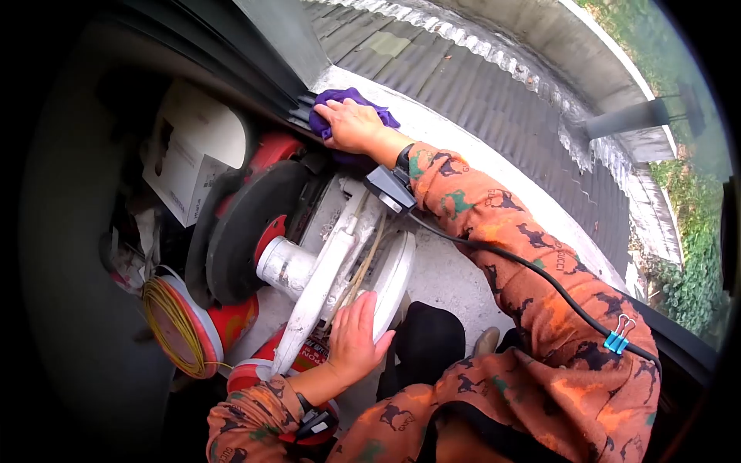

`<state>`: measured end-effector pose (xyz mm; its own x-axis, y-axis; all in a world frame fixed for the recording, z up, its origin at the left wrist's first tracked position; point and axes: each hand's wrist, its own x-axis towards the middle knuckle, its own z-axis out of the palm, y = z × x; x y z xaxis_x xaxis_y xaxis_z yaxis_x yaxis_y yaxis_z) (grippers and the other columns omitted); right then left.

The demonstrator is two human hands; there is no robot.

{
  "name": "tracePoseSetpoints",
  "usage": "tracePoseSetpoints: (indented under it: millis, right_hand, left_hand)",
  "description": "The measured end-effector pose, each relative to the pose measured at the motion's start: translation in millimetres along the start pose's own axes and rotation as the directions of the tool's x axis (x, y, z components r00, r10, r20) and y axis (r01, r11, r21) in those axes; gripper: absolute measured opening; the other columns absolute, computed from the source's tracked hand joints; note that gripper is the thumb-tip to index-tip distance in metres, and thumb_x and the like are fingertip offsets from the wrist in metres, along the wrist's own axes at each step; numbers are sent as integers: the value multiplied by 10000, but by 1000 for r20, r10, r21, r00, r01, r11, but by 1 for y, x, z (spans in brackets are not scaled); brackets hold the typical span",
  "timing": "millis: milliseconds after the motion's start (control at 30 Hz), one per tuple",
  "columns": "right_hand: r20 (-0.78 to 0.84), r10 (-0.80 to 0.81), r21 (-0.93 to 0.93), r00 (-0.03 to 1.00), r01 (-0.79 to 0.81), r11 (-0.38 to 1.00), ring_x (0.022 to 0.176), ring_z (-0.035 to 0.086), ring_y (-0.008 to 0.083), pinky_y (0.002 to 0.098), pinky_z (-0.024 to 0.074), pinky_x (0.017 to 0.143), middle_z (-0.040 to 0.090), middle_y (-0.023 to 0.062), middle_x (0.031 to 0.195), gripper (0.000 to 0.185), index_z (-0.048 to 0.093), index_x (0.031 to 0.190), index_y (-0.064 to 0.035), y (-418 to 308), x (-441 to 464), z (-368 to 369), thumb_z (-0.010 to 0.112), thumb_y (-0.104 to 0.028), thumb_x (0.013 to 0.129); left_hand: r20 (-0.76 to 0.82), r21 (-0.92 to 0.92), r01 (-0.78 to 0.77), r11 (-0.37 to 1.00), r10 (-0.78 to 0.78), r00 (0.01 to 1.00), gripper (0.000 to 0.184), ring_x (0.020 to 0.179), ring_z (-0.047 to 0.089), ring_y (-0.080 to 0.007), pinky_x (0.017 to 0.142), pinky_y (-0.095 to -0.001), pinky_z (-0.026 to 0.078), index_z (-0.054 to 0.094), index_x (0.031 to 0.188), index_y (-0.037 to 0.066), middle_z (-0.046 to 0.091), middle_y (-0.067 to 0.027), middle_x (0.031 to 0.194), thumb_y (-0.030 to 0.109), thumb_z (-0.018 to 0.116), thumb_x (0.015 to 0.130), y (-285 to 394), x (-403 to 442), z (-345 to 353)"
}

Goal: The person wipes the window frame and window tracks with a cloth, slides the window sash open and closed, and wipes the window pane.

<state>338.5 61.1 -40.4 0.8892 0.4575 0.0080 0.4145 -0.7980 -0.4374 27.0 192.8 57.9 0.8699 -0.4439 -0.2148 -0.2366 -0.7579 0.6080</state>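
My right hand (353, 126) presses a bunched purple cloth (378, 112) onto the dark window track (301, 112) beside the white sill (432, 123). Its fingers are bent over the cloth. Lower down, my left hand (360, 339) holds nothing, its fingers stretched out against or just above a white machine part (395, 274). A long white handle (316, 297) runs next to that hand. A black device (392, 189) with a cable is strapped at my right wrist, and another device (315, 424) is on my left wrist.
Left of the machine are a large black disc (258, 231), a white box (185, 162) and a reel of yellow cord (181, 324). A black cable (525, 266) runs along my right sleeve. Outside the window lies a tiled roof (494, 108).
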Motion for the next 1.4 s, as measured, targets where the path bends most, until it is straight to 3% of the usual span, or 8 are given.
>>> tracePoseSetpoints:
  millis: [200, 333, 400, 533, 767, 1000, 1200, 1400]
  right_hand:
    - [186, 208, -154, 960, -181, 971, 996, 577, 289, 406, 503, 802, 526, 49, 1223, 577, 512, 1212, -198, 31, -158, -54, 714, -250, 675]
    - [441, 404, -159, 802, -373, 914, 891, 623, 318, 373, 492, 793, 638, 148, 1023, 499, 586, 1139, -130, 66, -224, -122, 683, -235, 660]
    - [268, 416, 10, 869, -434, 901, 890, 624, 324, 369, 485, 800, 649, 183, 927, 457, 607, 1090, -85, 78, -229, -148, 660, -236, 662]
    - [94, 131, 268, 987, -152, 952, 861, 625, 314, 369, 475, 791, 642, 182, 938, 459, 564, 1129, -78, 62, -212, -186, 632, -224, 698]
    - [183, -129, -119, 975, 152, 981, 1124, 489, 305, 402, 425, 906, 497, 106, 1271, 536, 533, 1171, -135, 66, -192, -56, 682, -331, 694]
    - [154, -28, -226, 988, 63, 972, 1136, 469, 348, 412, 430, 920, 378, 215, 1347, 871, 340, 1368, -63, 28, -137, -23, 726, -394, 660]
    - [179, -75, -84, 981, 91, 992, 1218, 434, 352, 414, 382, 995, 356, 203, 1392, 877, 311, 1388, -72, 6, -22, -4, 712, -357, 662]
    - [84, -6, -76, 996, 12, 997, 1061, 564, 353, 418, 449, 900, 555, 213, 1145, 668, 431, 1172, 5, -28, 52, 5, 686, -420, 724]
  left_hand:
    - [-47, 17, 5, 1000, -4, 999, 731, 1076, 499, -374, 931, -421, 387, 397, 1299, -16, 490, -210, 1233, 227, 731, 696, -4, -2, 2]
    - [-119, 32, 42, 999, -38, 992, 682, 1081, 507, -371, 933, -421, 401, 420, 1295, 22, 526, -194, 1207, 224, 707, 711, 0, -4, 8]
    - [-141, 66, 37, 997, -27, 990, 674, 1082, 510, -368, 933, -417, 402, 428, 1291, 39, 536, -193, 1195, 223, 706, 705, 4, -6, 8]
    - [-214, 89, 5, 996, 15, 977, 661, 1063, 524, -371, 932, -423, 404, 451, 1270, 46, 546, -189, 1178, 233, 709, 691, -2, -8, 15]
    - [-298, 184, -24, 983, 79, 951, 606, 1020, 555, -316, 909, -399, 418, 507, 1178, 16, 581, -157, 1132, 233, 728, 658, -1, -9, 14]
    - [-263, 188, -20, 982, 70, 962, 607, 1009, 551, -314, 890, -398, 424, 499, 1174, -2, 569, -166, 1106, 218, 727, 656, 4, -6, 11]
    - [-197, 114, 29, 993, -6, 980, 632, 1010, 538, -353, 876, -418, 427, 475, 1197, 6, 549, -181, 1139, 198, 734, 653, 5, -4, 6]
    - [-220, 104, 25, 994, -1, 975, 600, 969, 566, -331, 848, -397, 441, 534, 1151, 14, 585, -162, 1094, 231, 750, 635, 5, -1, 4]
